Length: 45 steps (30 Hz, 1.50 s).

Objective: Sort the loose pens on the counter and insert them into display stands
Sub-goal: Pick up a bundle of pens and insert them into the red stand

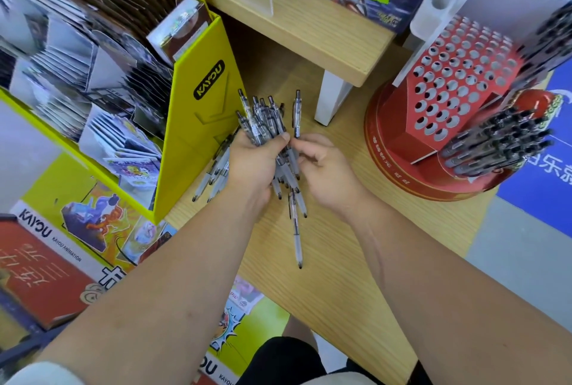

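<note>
We gripped the pen bundle (263, 118) in our left hand (250, 162), right hand (322, 165) pinching a single pen (297, 112), probably next for the red stand (448, 81).

A single wide-angle view from the person's head looks forward and steeply down on the counter (340, 276), close above it; the left hand (250, 165) and right hand (325, 168) sit mid-frame, arms cut by the bottom edge

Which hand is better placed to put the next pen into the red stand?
Right. The right hand pinches a single pen apart from the bundle of pens that the left hand grips, and the red display stand, with open holes, stands on its side of the counter.
</note>
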Each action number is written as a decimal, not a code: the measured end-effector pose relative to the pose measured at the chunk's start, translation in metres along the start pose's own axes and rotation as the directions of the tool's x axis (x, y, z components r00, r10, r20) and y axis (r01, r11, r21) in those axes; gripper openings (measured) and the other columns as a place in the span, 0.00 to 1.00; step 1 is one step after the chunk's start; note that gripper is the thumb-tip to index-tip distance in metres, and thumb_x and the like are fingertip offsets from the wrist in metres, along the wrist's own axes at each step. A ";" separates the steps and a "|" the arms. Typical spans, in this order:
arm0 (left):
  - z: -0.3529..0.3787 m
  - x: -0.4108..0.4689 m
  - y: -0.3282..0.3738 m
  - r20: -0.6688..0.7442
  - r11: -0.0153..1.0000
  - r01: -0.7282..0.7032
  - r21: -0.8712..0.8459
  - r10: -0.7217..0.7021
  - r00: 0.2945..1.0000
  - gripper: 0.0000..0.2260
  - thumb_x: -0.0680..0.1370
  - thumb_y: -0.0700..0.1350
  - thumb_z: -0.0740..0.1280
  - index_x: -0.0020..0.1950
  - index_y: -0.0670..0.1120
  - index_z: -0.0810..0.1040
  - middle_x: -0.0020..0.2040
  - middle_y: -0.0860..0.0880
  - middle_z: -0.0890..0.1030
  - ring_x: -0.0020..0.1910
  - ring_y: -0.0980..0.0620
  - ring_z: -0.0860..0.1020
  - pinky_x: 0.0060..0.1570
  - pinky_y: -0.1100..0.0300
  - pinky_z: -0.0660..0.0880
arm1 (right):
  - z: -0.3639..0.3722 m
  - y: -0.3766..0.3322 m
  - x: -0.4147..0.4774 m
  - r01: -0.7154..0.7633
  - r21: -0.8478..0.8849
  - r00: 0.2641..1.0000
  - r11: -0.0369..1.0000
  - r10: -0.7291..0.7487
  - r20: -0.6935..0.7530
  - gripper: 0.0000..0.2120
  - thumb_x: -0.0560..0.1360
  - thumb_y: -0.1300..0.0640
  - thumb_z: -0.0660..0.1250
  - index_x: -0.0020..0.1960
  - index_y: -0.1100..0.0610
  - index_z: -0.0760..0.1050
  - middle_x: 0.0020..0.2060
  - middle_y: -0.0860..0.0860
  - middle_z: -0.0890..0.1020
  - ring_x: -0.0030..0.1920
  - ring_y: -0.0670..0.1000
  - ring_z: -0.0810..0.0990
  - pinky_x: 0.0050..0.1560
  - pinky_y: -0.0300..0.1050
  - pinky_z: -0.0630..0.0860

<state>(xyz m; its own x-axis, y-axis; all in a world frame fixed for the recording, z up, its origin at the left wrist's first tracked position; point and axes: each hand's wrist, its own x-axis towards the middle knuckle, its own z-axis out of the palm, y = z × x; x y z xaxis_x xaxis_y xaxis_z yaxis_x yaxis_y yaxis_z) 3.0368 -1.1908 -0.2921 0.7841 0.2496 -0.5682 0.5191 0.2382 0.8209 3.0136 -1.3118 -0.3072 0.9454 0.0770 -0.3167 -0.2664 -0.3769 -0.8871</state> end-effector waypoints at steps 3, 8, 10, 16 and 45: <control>-0.001 0.000 0.005 -0.025 0.998 -0.060 0.020 0.060 0.998 0.12 0.73 0.34 0.76 0.48 0.47 0.76 0.44 0.49 0.85 0.38 0.57 0.84 0.38 0.62 0.80 | -0.002 -0.006 0.000 0.015 -0.011 1.000 1.000 -0.014 0.025 0.20 0.82 0.67 0.58 0.73 0.57 0.73 0.67 0.48 0.70 0.67 0.46 0.70 0.67 0.29 0.64; -0.004 0.001 0.013 -0.084 0.994 -0.077 -0.080 0.071 0.994 0.11 0.73 0.34 0.75 0.50 0.45 0.78 0.42 0.49 0.85 0.39 0.50 0.84 0.37 0.57 0.80 | -0.003 -0.010 -0.002 0.001 -0.005 1.000 1.000 -0.001 0.000 0.19 0.82 0.64 0.62 0.71 0.56 0.74 0.66 0.48 0.70 0.65 0.48 0.73 0.71 0.41 0.67; -0.006 -0.001 0.014 -0.113 0.986 -0.049 -0.157 0.031 0.993 0.11 0.74 0.34 0.75 0.48 0.46 0.77 0.39 0.50 0.83 0.36 0.51 0.82 0.35 0.57 0.79 | -0.005 -0.007 -0.006 -0.019 -0.003 0.997 1.000 0.019 -0.078 0.16 0.80 0.59 0.67 0.68 0.56 0.78 0.63 0.46 0.73 0.61 0.47 0.76 0.69 0.46 0.71; -0.008 -0.012 0.011 -0.131 0.967 0.031 -0.252 -0.065 0.989 0.11 0.75 0.35 0.74 0.48 0.48 0.75 0.40 0.49 0.83 0.39 0.49 0.82 0.40 0.52 0.82 | -0.019 0.009 -0.033 -0.090 0.008 0.996 0.996 0.090 -0.003 0.17 0.73 0.57 0.76 0.61 0.53 0.82 0.58 0.44 0.78 0.53 0.41 0.79 0.57 0.33 0.76; -0.066 -0.050 -0.020 -0.173 0.947 0.266 -0.180 -0.297 0.939 0.12 0.77 0.39 0.73 0.47 0.47 0.69 0.44 0.45 0.80 0.39 0.47 0.81 0.39 0.50 0.77 | -0.037 0.030 -0.094 -0.277 -0.579 0.958 0.767 0.171 -0.231 0.07 0.77 0.54 0.69 0.51 0.54 0.85 0.53 0.51 0.79 0.46 0.53 0.80 0.45 0.46 0.76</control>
<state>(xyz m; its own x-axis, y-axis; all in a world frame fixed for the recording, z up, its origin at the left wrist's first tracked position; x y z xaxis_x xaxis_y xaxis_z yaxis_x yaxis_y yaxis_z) 2.9647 -1.1467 -0.2842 0.5232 0.3264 -0.7872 0.6388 0.4612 0.6158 2.9240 -1.3644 -0.2921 0.9033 -0.2039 -0.3775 -0.3572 -0.8448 -0.3985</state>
